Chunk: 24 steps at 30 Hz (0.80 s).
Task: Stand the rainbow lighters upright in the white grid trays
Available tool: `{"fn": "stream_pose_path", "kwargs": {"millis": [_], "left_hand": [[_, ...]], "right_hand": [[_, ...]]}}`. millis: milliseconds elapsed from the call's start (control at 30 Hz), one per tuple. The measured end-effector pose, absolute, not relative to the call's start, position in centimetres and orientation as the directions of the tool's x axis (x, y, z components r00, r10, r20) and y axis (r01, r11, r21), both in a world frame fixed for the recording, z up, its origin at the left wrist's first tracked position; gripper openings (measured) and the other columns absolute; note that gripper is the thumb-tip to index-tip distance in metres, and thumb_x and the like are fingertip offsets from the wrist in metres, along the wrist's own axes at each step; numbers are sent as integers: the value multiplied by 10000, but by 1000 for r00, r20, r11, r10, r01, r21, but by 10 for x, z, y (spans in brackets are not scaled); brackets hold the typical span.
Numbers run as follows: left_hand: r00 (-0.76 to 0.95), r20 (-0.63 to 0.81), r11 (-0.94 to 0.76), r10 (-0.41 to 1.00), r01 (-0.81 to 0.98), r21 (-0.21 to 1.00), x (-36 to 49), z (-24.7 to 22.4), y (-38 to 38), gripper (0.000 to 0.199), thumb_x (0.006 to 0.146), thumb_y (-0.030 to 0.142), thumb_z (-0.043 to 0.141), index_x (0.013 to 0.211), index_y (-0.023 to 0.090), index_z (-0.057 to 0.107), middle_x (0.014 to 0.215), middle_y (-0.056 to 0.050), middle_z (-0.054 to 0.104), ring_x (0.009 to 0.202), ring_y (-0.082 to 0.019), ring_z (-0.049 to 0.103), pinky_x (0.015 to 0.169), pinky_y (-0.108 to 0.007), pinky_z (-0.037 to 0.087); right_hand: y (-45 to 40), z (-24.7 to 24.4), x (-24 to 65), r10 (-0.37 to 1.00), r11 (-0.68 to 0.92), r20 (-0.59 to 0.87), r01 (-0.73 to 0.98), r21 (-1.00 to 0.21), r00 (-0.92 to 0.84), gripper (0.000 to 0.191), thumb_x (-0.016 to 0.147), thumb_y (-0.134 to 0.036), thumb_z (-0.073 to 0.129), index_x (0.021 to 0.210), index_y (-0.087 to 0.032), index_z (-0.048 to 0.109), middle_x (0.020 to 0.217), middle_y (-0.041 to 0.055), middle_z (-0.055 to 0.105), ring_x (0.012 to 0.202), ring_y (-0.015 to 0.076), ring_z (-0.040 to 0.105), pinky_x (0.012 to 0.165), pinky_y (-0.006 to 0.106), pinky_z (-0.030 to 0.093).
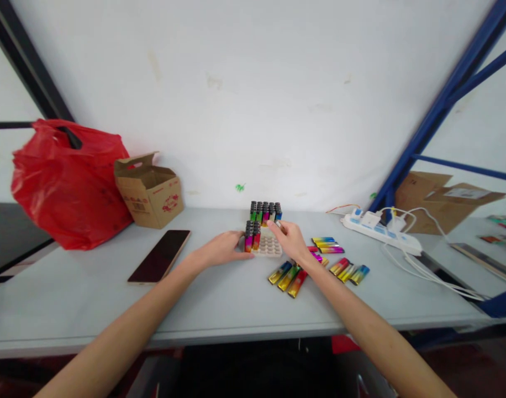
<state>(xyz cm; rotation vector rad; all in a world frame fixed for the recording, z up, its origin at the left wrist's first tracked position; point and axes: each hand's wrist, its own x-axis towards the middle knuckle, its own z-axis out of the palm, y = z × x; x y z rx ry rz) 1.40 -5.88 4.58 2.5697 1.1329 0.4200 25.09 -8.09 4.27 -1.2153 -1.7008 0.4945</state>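
Observation:
A pale tray with round holes (268, 247) sits on the table in front of me, its left part filled with upright, colourful lighters (252, 236). My left hand (223, 249) grips the tray's left side, with the thumb along its front edge. My right hand (289, 239) is closed in a pinch over the tray's right back part. A small shiny end of a lighter (279, 225) shows at its fingers; the rest is hidden. Behind the tray stands another block of upright lighters (265, 210). Loose lighters (292, 278) lie beside and under my right wrist.
More lighters (349, 272) lie farther right. A white power strip (381, 232) with plugs and cables is at the right, near a blue metal frame (435, 119). On the left are a phone (159, 257), an open cardboard box (153, 199) and a red plastic bag (70, 188).

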Motion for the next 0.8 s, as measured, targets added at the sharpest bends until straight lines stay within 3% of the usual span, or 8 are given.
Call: {"fn": "stream_pose_path", "kwargs": {"millis": [233, 467, 700, 800], "left_hand": [[635, 149, -636, 758, 670, 384, 13, 43, -57, 587, 829, 677, 639, 1159, 192, 657, 1102, -103, 741, 985, -298, 695, 827, -338, 510], [634, 134, -633, 762, 683, 365, 15, 47, -60, 537, 847, 645, 630, 1120, 184, 662, 1060, -99, 744, 949, -291, 694, 786, -326, 505], [648, 144, -643, 748, 655, 397, 14, 47, -60, 542, 851, 632, 638, 1163, 189, 659, 1117, -101, 745, 1006, -297, 695, 846, -334, 513], [645, 137, -642, 752, 669, 374, 14, 46, -59, 543, 854, 627, 640, 1164, 182, 658, 1143, -115, 741, 1010, -301, 696, 851, -341, 515]], "right_hand": [[-83, 39, 249, 872, 436, 486, 541, -719, -57, 399, 892, -446, 459, 579, -225, 352, 543, -51, 336, 541, 109, 324, 545, 268, 238], [-89, 43, 247, 858, 468, 500, 587, -661, -122, 455, 950, -536, 472, 638, -221, 370, 556, -65, 341, 546, 105, 319, 554, 265, 234], [-86, 39, 247, 862, 464, 494, 573, -676, -115, 383, 919, -413, 434, 596, -224, 354, 542, -52, 354, 538, 111, 342, 552, 268, 235], [-87, 40, 247, 859, 468, 499, 565, -679, -112, 393, 947, -451, 436, 631, -228, 369, 548, -57, 364, 536, 117, 356, 553, 267, 251]]}}
